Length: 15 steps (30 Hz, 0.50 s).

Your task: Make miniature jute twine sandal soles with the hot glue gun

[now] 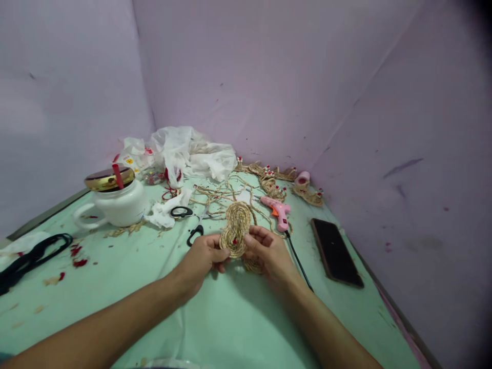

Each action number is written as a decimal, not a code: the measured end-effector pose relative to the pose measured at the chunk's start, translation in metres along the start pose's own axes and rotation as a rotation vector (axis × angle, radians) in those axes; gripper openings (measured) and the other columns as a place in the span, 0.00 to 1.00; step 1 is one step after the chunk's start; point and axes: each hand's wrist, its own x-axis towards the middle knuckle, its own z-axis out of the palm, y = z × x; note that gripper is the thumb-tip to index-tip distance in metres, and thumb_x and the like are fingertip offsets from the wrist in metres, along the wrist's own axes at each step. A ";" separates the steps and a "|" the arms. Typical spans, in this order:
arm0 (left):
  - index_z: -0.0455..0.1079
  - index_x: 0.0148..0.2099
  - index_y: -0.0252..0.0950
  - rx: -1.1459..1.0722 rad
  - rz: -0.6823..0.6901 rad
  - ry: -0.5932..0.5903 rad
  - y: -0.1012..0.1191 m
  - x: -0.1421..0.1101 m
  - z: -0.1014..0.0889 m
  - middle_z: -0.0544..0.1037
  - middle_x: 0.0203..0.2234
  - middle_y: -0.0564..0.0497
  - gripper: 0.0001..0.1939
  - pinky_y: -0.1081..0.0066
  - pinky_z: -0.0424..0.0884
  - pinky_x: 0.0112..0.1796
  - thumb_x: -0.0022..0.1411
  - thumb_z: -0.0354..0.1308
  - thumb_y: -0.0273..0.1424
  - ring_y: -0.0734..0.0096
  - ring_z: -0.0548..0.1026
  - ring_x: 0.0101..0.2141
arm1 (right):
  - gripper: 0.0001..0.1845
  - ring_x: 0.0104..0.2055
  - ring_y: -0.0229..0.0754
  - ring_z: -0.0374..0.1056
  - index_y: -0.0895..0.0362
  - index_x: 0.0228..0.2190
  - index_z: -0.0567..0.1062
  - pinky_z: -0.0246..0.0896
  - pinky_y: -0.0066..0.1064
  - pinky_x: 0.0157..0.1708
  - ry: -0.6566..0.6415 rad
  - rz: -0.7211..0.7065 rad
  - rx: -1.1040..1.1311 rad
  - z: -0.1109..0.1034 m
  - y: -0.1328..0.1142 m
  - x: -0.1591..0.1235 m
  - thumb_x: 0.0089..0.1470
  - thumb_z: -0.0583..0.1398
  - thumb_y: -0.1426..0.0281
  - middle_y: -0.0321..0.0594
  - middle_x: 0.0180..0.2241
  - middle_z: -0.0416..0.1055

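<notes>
Between both hands I hold up a coiled straw-rope piece (237, 220), shaped like a figure eight or shoe sole, with a small red spot near its lower end. My left hand (205, 256) pinches its lower left edge with thumb and fingers. My right hand (269, 251) grips the lower right edge, thumb on the front face. Below, partly covered by the right hand, another coiled straw piece (252, 265) shows. Just behind the held piece lie black-handled scissors (195, 234), a pink glue gun (277, 210) and loose straw rope (215, 193).
A white mug (121, 205) with a gold lid stands left, near a black cord (34, 259). White plastic bags (192, 154) lie at the back wall. Finished-looking straw pieces with red and white bits (272, 187) line the back right. A phone (337, 252) lies right.
</notes>
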 end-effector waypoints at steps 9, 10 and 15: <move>0.66 0.22 0.31 0.044 -0.082 0.067 -0.006 0.003 0.000 0.67 0.12 0.55 0.12 0.78 0.59 0.17 0.37 0.64 0.33 0.81 0.62 0.15 | 0.16 0.19 0.34 0.65 0.59 0.23 0.72 0.63 0.26 0.18 0.046 0.001 0.060 0.003 0.002 0.000 0.32 0.69 0.64 0.34 0.19 0.71; 0.65 0.20 0.31 0.069 -0.077 0.071 -0.007 0.003 0.001 0.66 0.11 0.56 0.12 0.78 0.58 0.16 0.37 0.64 0.33 0.81 0.61 0.14 | 0.16 0.17 0.33 0.64 0.59 0.22 0.71 0.61 0.25 0.17 0.057 -0.003 0.062 0.002 0.002 0.001 0.33 0.68 0.63 0.33 0.18 0.70; 0.65 0.17 0.31 0.119 -0.051 0.067 -0.008 0.000 0.005 0.66 0.10 0.55 0.09 0.77 0.57 0.16 0.36 0.62 0.30 0.81 0.60 0.13 | 0.18 0.13 0.30 0.57 0.59 0.18 0.70 0.54 0.23 0.13 0.113 -0.045 0.048 0.001 0.002 0.003 0.32 0.68 0.59 0.30 0.13 0.64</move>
